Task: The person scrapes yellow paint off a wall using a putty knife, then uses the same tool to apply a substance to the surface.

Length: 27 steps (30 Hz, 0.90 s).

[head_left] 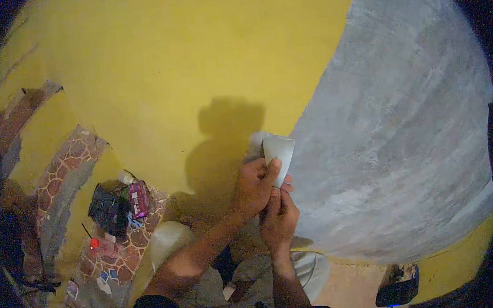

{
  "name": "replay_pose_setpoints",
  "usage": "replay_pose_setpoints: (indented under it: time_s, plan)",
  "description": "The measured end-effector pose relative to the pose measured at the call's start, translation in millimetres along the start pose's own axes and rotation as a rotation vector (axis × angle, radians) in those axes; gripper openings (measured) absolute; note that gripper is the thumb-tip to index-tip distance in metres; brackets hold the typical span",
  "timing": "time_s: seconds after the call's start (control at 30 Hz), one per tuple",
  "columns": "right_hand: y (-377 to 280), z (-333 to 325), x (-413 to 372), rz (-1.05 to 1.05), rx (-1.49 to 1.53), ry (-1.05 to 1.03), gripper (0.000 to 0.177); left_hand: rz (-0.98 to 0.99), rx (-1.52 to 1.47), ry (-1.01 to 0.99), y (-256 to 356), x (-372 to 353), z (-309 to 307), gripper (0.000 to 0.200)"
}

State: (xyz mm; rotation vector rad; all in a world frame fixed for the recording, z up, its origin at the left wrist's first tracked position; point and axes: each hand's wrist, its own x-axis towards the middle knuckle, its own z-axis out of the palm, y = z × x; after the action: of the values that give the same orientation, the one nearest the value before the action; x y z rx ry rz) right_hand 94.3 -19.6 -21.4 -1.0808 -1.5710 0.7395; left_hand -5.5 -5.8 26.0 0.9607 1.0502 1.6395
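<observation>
At the far left I pick out ledges faced with a brown, cracked-stone pattern (63,163), set against the yellow wall (196,50). Lower down, on a patterned ledge (142,246), a black plastic bag (105,209) sits crumpled, with a pink packet (139,199) just beside it on the right and a small blue item (134,221) below that packet. Nearer the wearer on that ledge I make out a round red piece (94,242) and some small blue-and-white pieces (108,277), too blurred for me to name. Moving right, the wearer's left hand (253,181) is clamped on a white folded sheet (279,152), thumb laid across its face. The sheet stands up in front of the wall, its wide end uppermost. The right hand (277,216) pinches its narrow lower end, so I have both hands close together. A dark shadow (223,138) falls on the yellow to their left. Further right spreads a rough grey patch (395,118), and at bottom right I see a dark boxy object (397,285).
</observation>
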Motion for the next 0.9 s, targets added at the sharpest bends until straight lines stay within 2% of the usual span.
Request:
replay_pose_setpoints:
  time_s: [0.07,0.13,0.23,0.3,0.37,0.43,0.47,0.53,0.6,0.63,0.7,0.73,0.77,0.8,0.83,0.9]
  plan:
    - [-6,-4,5,-0.056,-0.055,0.038,0.039,0.044,0.039,0.014,-1,3,1,0.044]
    - [-26,-15,9,0.089,-0.007,-0.048,0.04,0.077,0.067,0.018,-10,6,3,0.044]
    - [-15,-16,13,0.032,0.001,-0.029,0.041,0.03,0.032,0.017,-15,13,5,0.044]
    - [-17,-19,14,0.051,0.006,-0.042,0.041,0.145,0.166,0.072,-5,8,8,0.045]
    - [-21,-21,18,0.07,0.017,-0.057,0.041,0.133,0.158,0.077,1,6,10,0.045]
    - [-31,-24,24,0.002,-0.026,-0.08,0.043,0.116,0.148,0.087,7,11,8,0.046]
    - [-43,-21,34,-0.003,-0.031,-0.085,0.043,0.175,0.159,0.089,14,20,4,0.046]
    - [-73,-10,47,-0.262,-0.151,0.017,0.043,0.214,0.183,0.087,37,21,3,0.045]
    - [-80,-12,52,-0.215,-0.122,-0.064,0.041,0.191,-0.109,0.157,73,12,10,0.043]
    - [-84,-11,58,-0.192,-0.101,-0.143,0.04,0.211,-0.115,0.16,64,16,1,0.043]
    - [-62,-5,46,-0.202,-0.006,-0.124,0.039,0.327,0.511,0.141,26,30,-19,0.041]
    - [-39,-1,37,-0.174,0.092,-0.105,0.038,0.356,0.495,0.153,19,26,-14,0.041]
    - [0,10,30,-0.266,0.079,-0.035,0.037,0.29,0.251,0.095,8,19,-9,0.041]
    - [0,17,26,-0.345,0.067,0.036,0.036,0.21,0.011,0.029,6,13,-4,0.04]
    - [0,13,20,-0.34,0.062,0.034,0.036,0.204,0.008,0.03,5,12,-3,0.04]
    - [-12,5,2,0.149,0.345,-0.116,0.035,0.176,-0.012,-0.045,6,6,-3,0.04]
